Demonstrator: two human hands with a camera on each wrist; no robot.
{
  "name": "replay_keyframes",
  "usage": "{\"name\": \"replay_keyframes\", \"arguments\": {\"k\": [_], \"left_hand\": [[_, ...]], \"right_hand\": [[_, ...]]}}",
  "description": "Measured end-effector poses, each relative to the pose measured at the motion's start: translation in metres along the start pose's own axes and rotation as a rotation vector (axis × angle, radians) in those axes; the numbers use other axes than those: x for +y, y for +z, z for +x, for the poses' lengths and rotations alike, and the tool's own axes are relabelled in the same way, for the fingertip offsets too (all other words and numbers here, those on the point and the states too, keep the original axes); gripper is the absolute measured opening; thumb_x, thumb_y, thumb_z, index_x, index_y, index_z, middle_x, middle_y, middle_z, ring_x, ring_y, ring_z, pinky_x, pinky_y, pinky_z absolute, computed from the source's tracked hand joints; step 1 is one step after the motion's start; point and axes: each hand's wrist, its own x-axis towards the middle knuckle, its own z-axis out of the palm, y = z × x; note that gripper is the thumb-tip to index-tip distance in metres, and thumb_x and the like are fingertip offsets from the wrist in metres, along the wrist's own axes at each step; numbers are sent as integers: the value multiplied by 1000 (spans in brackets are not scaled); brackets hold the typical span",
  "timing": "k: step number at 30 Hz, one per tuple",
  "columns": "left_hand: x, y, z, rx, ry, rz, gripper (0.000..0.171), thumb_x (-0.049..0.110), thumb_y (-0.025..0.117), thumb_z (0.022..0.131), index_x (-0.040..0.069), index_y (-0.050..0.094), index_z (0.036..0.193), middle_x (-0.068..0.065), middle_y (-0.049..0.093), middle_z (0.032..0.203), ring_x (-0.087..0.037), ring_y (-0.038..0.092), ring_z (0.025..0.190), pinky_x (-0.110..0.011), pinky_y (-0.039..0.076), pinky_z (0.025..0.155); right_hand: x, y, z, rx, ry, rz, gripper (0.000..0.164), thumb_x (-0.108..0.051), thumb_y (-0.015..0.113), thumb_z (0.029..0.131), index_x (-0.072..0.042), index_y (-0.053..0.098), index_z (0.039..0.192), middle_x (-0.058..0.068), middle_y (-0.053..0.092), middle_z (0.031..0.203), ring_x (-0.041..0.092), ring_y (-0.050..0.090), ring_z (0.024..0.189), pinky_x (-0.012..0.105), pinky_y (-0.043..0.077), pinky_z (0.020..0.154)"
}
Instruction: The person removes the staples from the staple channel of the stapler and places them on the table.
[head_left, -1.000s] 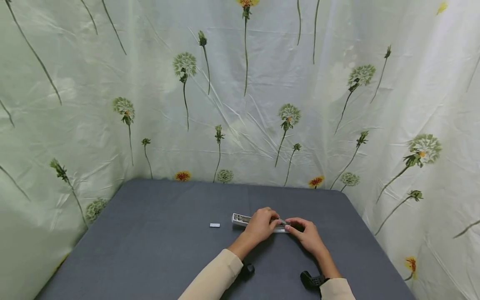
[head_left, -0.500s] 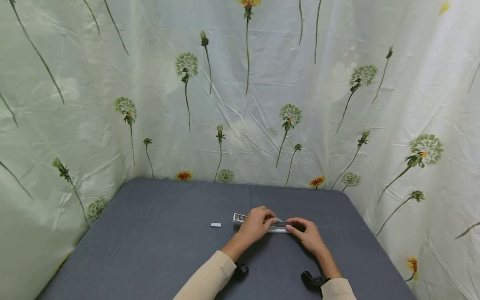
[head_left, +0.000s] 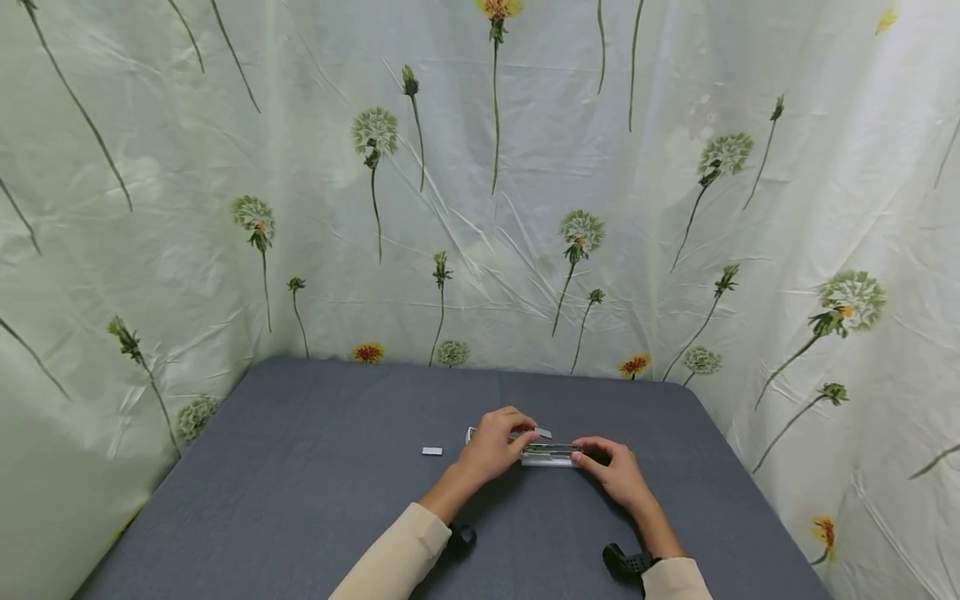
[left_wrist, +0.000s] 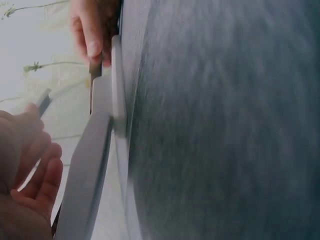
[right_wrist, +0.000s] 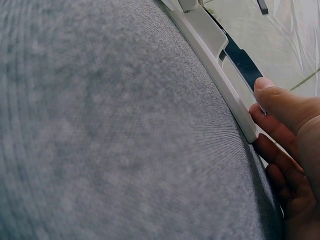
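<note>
An opened white-and-grey stapler (head_left: 551,459) lies lengthwise on the table, its top cover swung back to the left. My left hand (head_left: 489,446) is above its left part and hides some of it. Between the thumb and forefinger it pinches a short strip of staples (head_left: 543,433), which is clear of the stapler and also shows in the left wrist view as a small grey bar (left_wrist: 45,101). At the stapler's right end, my right hand (head_left: 617,473) grips the dark metal magazine (right_wrist: 242,60) with thumb and fingers; the white base (right_wrist: 240,110) runs beneath.
Left of the stapler lies a small pale strip (head_left: 432,451), apart from both hands. The table (head_left: 300,500) has a dark grey cloth, and a flower-printed curtain (head_left: 465,208) rises behind its far edge. Each wrist wears a black device.
My left hand has drawn back leftward from the magazine, bringing the strip of staples away from it. More of the stapler's middle now shows. My right hand has stayed at the right end.
</note>
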Motion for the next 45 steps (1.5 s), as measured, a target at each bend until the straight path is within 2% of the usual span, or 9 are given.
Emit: {"name": "replay_keyframes", "arguments": {"k": [6,10,15,23,34,41,45], "left_hand": [[-4,-17,-1,-24,4,-52,15,25,76,94,15,78,106,2,72,100,-10,70,95,-23,58,85],[-8,-27,-3,-18,-2,-88,14,19,78,93,13,78,106,0,72,101,-13,71,96,-29,60,86],[-15,-39,-10,-13,-44,-86,15,24,77,94,16,78,107,4,72,102,-11,71,95,-29,60,84],[-33,-56,-23,30,-87,-146,15,29,77,94,19,79,105,7,73,101,-8,71,92,-36,61,82],[-55,-82,-44,99,-110,-156,12,29,79,92,22,78,102,10,73,97,-5,69,86,-45,60,77],[-67,-102,-55,117,-154,-165,14,29,80,91,21,79,103,12,74,98,-3,70,86,-44,61,76],[-74,-114,-61,112,-183,-180,13,30,80,91,22,79,102,12,74,97,-3,70,86,-37,61,77]], "right_hand": [[-1,1,0,-3,2,5,24,-24,80,91,-15,77,113,3,75,103,4,63,87,23,51,80],[0,0,0,-1,-5,-7,24,-25,80,92,-15,77,113,3,75,104,3,62,88,23,51,81],[-1,0,-1,4,2,-15,24,-26,81,91,-16,78,113,3,75,104,3,63,88,23,51,81],[0,0,-1,4,14,-19,24,-25,81,91,-16,78,112,3,75,104,4,62,88,23,51,81],[1,1,-2,-2,-1,-20,24,-26,80,91,-16,77,113,2,75,104,3,62,88,24,51,81],[0,0,-2,13,-34,-15,24,-24,79,92,-11,78,113,6,75,103,2,62,87,22,50,79],[-1,0,-1,14,-26,-25,24,-24,79,92,-12,78,112,5,75,105,2,62,88,21,50,80]]}}
